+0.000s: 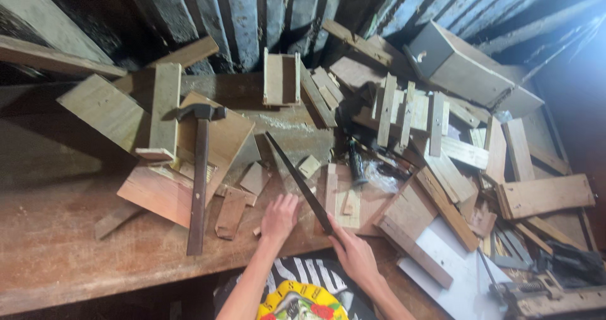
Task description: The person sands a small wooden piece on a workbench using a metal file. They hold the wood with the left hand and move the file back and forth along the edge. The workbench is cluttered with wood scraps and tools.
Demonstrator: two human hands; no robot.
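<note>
One handsaw (297,178) is in play, its long dark blade running from the bench edge near the person up toward eleven o'clock, tip ending by a pale offcut. The right hand (355,254) has its fingers wrapped shut around the handle end at five o'clock of the blade; the handle itself is hidden inside the grip. I judge the saw light but whippy: a thin steel blade that flexes sideways, toothed along one edge, so the handle is the only sound place to hold it.

The left hand (278,217) lies flat on the workbench (57,244) just at nine o'clock of the blade, fingers spread slightly and pressing down, near small wood scraps but clamped on nothing I can make out.

One claw hammer (199,168) rests at nine o'clock of that hand, head up, long dark handle pointing down across a tilted board (218,140). One small open wooden box (281,78) stands at twelve o'clock. Offcuts and slats, too many to count, heap from one to four o'clock.
</note>
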